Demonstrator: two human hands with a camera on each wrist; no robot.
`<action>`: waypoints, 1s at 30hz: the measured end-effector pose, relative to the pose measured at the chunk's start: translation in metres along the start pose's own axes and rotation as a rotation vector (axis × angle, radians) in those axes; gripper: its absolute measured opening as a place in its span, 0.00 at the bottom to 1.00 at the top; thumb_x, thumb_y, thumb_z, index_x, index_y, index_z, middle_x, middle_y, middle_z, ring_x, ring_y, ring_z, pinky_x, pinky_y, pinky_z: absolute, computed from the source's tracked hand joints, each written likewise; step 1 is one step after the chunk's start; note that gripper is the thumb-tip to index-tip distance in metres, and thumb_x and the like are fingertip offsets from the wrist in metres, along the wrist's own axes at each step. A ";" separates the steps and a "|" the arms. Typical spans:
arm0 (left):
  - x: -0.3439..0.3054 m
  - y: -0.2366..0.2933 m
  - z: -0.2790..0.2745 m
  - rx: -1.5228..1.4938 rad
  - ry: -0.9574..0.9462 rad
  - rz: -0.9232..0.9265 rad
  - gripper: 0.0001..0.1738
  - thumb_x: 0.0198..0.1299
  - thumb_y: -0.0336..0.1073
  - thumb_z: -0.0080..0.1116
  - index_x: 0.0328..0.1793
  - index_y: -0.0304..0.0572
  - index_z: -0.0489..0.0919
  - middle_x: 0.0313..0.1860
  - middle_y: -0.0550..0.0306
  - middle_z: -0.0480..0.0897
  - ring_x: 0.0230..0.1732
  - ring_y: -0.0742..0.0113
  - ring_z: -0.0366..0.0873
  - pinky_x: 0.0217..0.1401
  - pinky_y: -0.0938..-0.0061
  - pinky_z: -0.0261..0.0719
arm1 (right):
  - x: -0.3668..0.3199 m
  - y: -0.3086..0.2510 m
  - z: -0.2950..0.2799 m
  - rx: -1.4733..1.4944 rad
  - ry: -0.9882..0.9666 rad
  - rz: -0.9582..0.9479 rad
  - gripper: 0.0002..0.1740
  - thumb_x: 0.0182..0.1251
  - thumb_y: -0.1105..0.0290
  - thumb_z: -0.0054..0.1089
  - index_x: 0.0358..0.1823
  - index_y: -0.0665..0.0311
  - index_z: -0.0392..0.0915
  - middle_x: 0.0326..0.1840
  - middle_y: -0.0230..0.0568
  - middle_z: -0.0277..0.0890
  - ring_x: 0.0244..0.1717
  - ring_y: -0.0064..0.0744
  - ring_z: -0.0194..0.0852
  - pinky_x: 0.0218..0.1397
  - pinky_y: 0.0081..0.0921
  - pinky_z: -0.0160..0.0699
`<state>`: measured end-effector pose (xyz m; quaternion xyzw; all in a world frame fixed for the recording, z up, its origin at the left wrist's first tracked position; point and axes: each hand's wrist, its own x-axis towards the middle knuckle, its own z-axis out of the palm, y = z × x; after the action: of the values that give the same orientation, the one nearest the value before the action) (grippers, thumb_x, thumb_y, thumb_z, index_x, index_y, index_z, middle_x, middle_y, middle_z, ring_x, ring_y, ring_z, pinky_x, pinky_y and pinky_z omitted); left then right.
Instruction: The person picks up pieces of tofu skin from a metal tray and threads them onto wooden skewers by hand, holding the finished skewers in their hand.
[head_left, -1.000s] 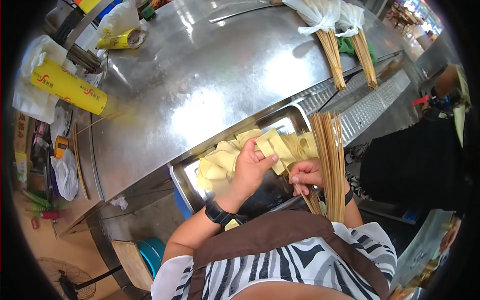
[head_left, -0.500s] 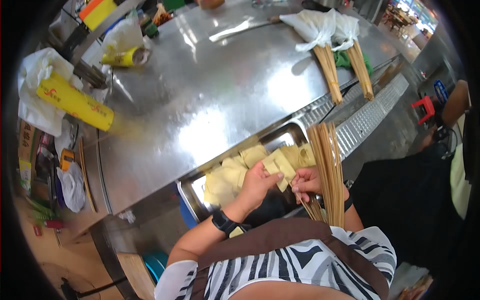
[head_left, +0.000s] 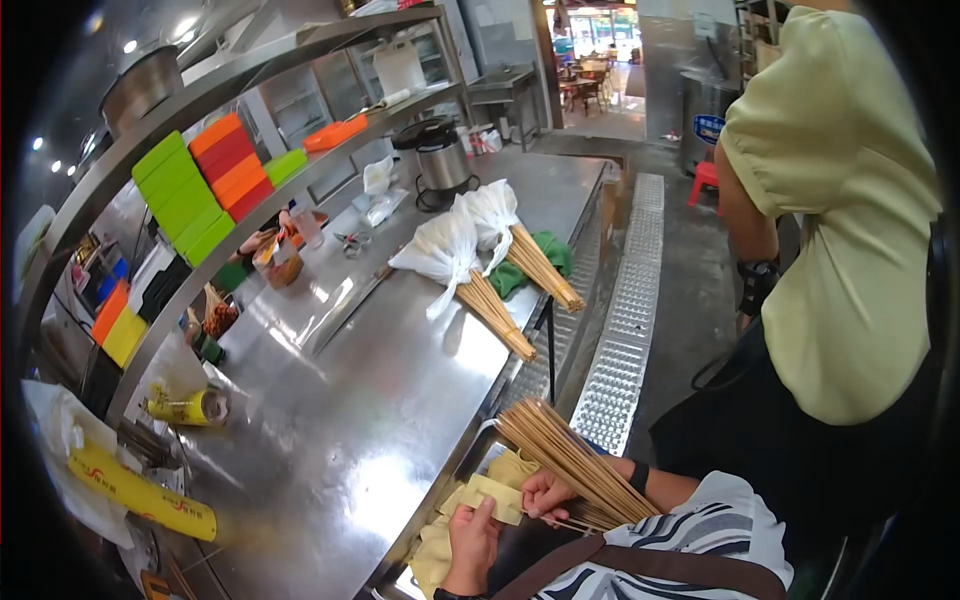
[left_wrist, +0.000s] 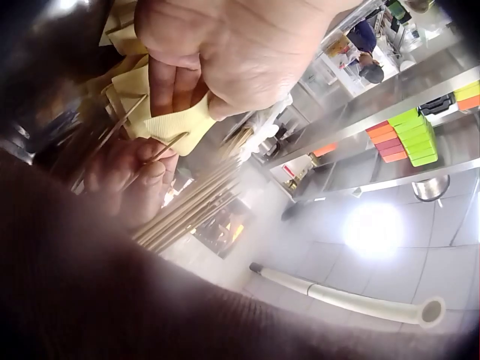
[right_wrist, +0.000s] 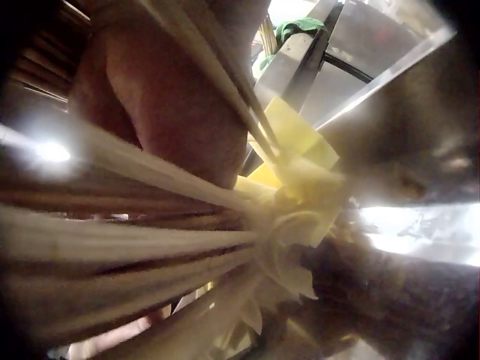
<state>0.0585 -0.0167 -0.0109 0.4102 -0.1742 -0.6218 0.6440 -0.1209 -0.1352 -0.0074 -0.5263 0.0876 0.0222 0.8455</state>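
Note:
The left hand (head_left: pixel 473 545) pinches a folded pale-yellow sheet (head_left: pixel 492 499) between thumb and fingers; its curled fingers also show in the left wrist view. Close on its right, the right hand (head_left: pixel 548 495) pinches a thin wooden skewer (left_wrist: pixel 156 158), whose tip is at the sheet in the left wrist view. A thick bundle of skewers (head_left: pixel 575 463) lies along the right forearm. More yellow sheets (head_left: pixel 432 556) lie in the metal tray (head_left: pixel 396 560) beneath the hands. In the right wrist view, skewers and blurred yellow sheets (right_wrist: pixel 300 142) hide most of the fingers.
On the steel table (head_left: pixel 330 400) are two white-bagged skewer bundles (head_left: pixel 490 312), a green cloth (head_left: pixel 550 256) and a steel pot (head_left: pixel 441 160). Yellow rolls (head_left: pixel 140 492) lie at left, beneath a shelf. A person in a yellow top (head_left: pixel 840 220) stands at right.
The head view has swung up and to the right, bringing the shelf and the other person into view. Both hands appear lower in it, still holding the sheet and skewer.

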 end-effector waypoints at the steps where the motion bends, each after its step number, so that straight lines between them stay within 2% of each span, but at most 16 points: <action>1: 0.001 -0.001 -0.003 0.004 -0.011 0.003 0.13 0.67 0.30 0.52 0.55 0.33 0.72 0.51 0.49 0.80 0.51 0.57 0.80 0.55 0.64 0.78 | 0.002 0.002 -0.002 -0.007 0.007 0.013 0.09 0.69 0.69 0.57 0.37 0.68 0.71 0.22 0.34 0.77 0.17 0.14 0.70 0.28 0.15 0.73; 4: 0.003 0.001 -0.009 -0.030 0.009 -0.009 0.11 0.66 0.28 0.53 0.53 0.33 0.73 0.49 0.49 0.80 0.47 0.58 0.81 0.51 0.62 0.81 | 0.007 -0.002 -0.003 -0.069 0.004 0.048 0.09 0.69 0.68 0.57 0.36 0.67 0.72 0.22 0.33 0.77 0.16 0.13 0.68 0.23 0.12 0.67; 5: 0.002 0.003 -0.009 -0.037 0.006 -0.008 0.11 0.66 0.28 0.53 0.53 0.33 0.73 0.49 0.49 0.80 0.47 0.57 0.81 0.50 0.62 0.81 | 0.008 0.000 -0.003 -0.052 0.000 0.026 0.09 0.69 0.68 0.57 0.35 0.66 0.73 0.21 0.31 0.76 0.15 0.11 0.67 0.19 0.10 0.61; 10: 0.010 -0.004 -0.026 -0.067 -0.012 -0.041 0.11 0.66 0.28 0.53 0.53 0.33 0.73 0.48 0.49 0.81 0.46 0.57 0.82 0.49 0.62 0.82 | 0.011 -0.006 -0.002 -0.078 0.012 0.057 0.09 0.69 0.68 0.57 0.33 0.65 0.73 0.20 0.30 0.75 0.14 0.10 0.65 0.18 0.09 0.59; 13: 0.005 0.005 -0.017 -0.081 0.009 -0.045 0.12 0.65 0.27 0.54 0.53 0.32 0.73 0.46 0.49 0.81 0.44 0.59 0.82 0.46 0.65 0.82 | 0.013 -0.003 -0.003 -0.073 0.017 0.046 0.09 0.69 0.68 0.57 0.33 0.66 0.73 0.19 0.30 0.75 0.14 0.10 0.64 0.17 0.10 0.58; 15: -0.001 0.018 -0.003 0.079 0.150 -0.079 0.05 0.64 0.32 0.59 0.40 0.38 0.77 0.28 0.60 0.78 0.25 0.70 0.74 0.27 0.74 0.73 | 0.014 -0.004 -0.004 -0.072 0.015 0.040 0.09 0.69 0.68 0.57 0.32 0.66 0.73 0.19 0.31 0.75 0.13 0.10 0.64 0.16 0.10 0.58; 16: -0.004 0.022 0.003 0.080 0.148 -0.081 0.05 0.64 0.32 0.59 0.40 0.38 0.77 0.28 0.60 0.78 0.25 0.70 0.74 0.27 0.74 0.73 | 0.013 -0.006 -0.003 -0.068 0.007 0.044 0.10 0.69 0.67 0.57 0.32 0.66 0.73 0.19 0.31 0.75 0.14 0.11 0.65 0.17 0.10 0.59; 18: -0.007 0.027 0.012 0.099 0.193 -0.060 0.06 0.63 0.31 0.60 0.35 0.44 0.73 0.25 0.68 0.72 0.22 0.78 0.68 0.23 0.80 0.68 | 0.014 -0.009 -0.002 -0.062 0.000 0.045 0.11 0.68 0.66 0.58 0.31 0.66 0.73 0.18 0.31 0.75 0.14 0.11 0.66 0.18 0.10 0.61; 22: 0.002 0.015 -0.016 0.163 0.164 -0.078 0.05 0.64 0.32 0.59 0.39 0.40 0.75 0.24 0.65 0.74 0.21 0.75 0.70 0.21 0.79 0.69 | 0.015 -0.010 -0.002 -0.078 0.026 0.057 0.11 0.68 0.66 0.58 0.31 0.66 0.73 0.18 0.31 0.75 0.14 0.12 0.66 0.17 0.10 0.60; 24: 0.012 0.001 -0.040 0.020 -0.029 0.039 0.12 0.62 0.25 0.56 0.52 0.32 0.74 0.44 0.50 0.82 0.41 0.61 0.82 0.43 0.69 0.81 | 0.016 -0.008 -0.001 -0.067 0.041 0.044 0.11 0.68 0.66 0.58 0.30 0.66 0.73 0.18 0.31 0.75 0.14 0.12 0.66 0.17 0.11 0.60; 30: 0.005 0.017 -0.024 0.005 -0.006 0.027 0.13 0.58 0.20 0.58 0.51 0.31 0.75 0.41 0.51 0.83 0.37 0.65 0.81 0.40 0.74 0.79 | 0.018 -0.007 -0.002 -0.055 0.021 0.003 0.11 0.67 0.67 0.59 0.30 0.66 0.72 0.17 0.32 0.74 0.13 0.14 0.67 0.16 0.12 0.61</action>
<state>0.0877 -0.0156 -0.0142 0.4076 -0.1831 -0.6138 0.6508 -0.1021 -0.1405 -0.0055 -0.5494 0.0964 0.0202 0.8297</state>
